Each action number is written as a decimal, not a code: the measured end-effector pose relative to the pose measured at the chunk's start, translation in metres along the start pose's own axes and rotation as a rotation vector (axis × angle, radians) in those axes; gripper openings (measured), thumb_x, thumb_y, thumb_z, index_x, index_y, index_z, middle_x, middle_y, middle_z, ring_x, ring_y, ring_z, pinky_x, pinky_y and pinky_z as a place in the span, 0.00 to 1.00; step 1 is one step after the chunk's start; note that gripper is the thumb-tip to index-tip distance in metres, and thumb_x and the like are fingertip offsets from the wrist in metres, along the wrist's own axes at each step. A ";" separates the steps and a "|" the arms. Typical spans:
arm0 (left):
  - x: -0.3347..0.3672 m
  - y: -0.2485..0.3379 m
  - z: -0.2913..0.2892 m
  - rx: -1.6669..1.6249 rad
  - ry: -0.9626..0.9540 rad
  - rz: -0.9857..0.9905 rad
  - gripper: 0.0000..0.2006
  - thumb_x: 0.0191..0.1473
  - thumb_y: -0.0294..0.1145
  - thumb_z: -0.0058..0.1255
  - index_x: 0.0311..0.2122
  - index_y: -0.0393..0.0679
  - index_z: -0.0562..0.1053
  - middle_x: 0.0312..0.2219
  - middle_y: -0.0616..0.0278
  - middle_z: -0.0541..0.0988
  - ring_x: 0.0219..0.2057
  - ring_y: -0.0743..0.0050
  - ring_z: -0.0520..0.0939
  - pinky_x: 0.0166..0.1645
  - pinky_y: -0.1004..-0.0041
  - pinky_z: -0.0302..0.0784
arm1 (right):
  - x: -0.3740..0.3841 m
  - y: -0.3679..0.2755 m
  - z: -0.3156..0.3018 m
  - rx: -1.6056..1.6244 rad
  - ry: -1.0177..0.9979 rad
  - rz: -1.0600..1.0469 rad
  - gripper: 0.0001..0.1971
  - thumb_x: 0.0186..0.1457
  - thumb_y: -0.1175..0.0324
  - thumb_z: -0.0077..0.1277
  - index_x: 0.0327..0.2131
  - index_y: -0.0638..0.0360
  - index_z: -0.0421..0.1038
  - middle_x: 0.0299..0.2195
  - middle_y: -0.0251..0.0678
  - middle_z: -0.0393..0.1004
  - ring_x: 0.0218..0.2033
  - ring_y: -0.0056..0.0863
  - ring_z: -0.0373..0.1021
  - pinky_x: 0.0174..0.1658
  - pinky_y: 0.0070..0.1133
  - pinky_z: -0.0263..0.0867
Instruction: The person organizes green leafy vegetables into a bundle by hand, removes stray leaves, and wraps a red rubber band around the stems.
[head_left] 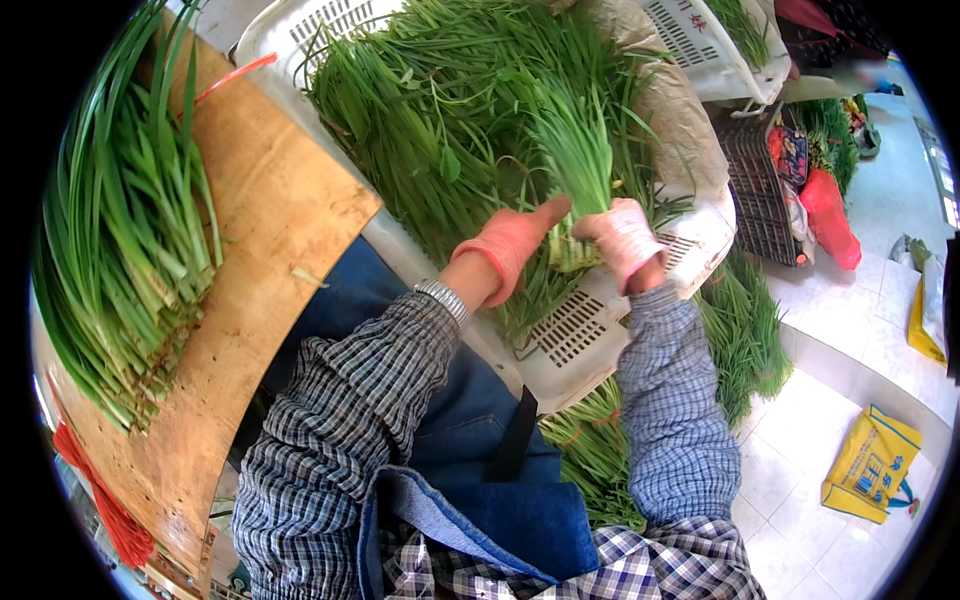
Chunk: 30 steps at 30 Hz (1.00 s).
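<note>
My right hand (622,238), in a pink fingerless-looking glove, is closed round a bunch of garlic chives (578,150) near its pale cut ends. The green leaves of that bunch point away from me, over the loose garlic chives (430,130) that fill a white plastic crate (590,325). To the left of the bunch is my left hand (505,250), gloved the same way. One finger of it stretches out to the side of the bunch; its other fingers are mostly hidden.
At the left, a wooden board (270,200) bears a pile of chives (130,230), with red ties (95,490) hanging below. Brown paper (665,110) lines the crate's right side. More chive bundles (740,330), a dark crate (750,170) and a yellow bag (872,465) stand on the tiled floor.
</note>
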<state>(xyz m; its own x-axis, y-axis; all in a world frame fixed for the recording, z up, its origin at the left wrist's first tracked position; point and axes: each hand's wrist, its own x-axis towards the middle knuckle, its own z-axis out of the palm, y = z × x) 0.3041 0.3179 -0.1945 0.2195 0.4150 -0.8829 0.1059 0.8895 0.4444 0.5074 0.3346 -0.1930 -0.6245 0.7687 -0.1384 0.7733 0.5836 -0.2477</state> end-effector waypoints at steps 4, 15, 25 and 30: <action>-0.009 0.012 -0.006 -0.236 -0.271 0.045 0.43 0.50 0.66 0.51 0.59 0.36 0.62 0.51 0.46 0.69 0.44 0.46 0.75 0.44 0.47 0.73 | 0.035 -0.062 -0.005 0.574 -0.219 0.871 0.18 0.41 0.59 0.57 0.32 0.64 0.77 0.32 0.50 0.78 0.35 0.42 0.77 0.40 0.31 0.72; 0.005 0.019 -0.030 -0.202 -0.001 -0.024 0.18 0.55 0.39 0.53 0.47 0.39 0.76 0.44 0.57 0.77 0.29 0.67 0.79 0.28 0.73 0.78 | -0.005 -0.018 -0.021 0.568 0.366 0.570 0.22 0.50 0.57 0.57 0.43 0.66 0.74 0.33 0.41 0.77 0.31 0.29 0.73 0.38 0.24 0.70; 0.014 0.016 -0.025 -0.193 0.009 -0.021 0.15 0.53 0.42 0.57 0.40 0.42 0.76 0.30 0.62 0.80 0.18 0.73 0.76 0.17 0.75 0.66 | 0.000 -0.061 0.001 1.570 0.166 1.365 0.39 0.51 0.38 0.53 0.46 0.72 0.69 0.25 0.45 0.77 0.20 0.33 0.74 0.21 0.24 0.66; -0.009 0.020 -0.007 -0.150 -0.039 0.126 0.16 0.50 0.39 0.59 0.39 0.37 0.74 0.25 0.57 0.77 0.19 0.66 0.76 0.18 0.69 0.67 | 0.033 -0.082 0.020 1.814 0.447 1.283 0.42 0.49 0.35 0.54 0.54 0.65 0.66 0.38 0.44 0.75 0.34 0.34 0.73 0.35 0.32 0.72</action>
<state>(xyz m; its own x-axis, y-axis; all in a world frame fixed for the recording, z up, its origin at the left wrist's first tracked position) 0.2970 0.3333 -0.1784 0.2594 0.5194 -0.8142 -0.0694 0.8509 0.5207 0.4210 0.3072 -0.1966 0.2153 0.5653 -0.7963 -0.4244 -0.6802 -0.5976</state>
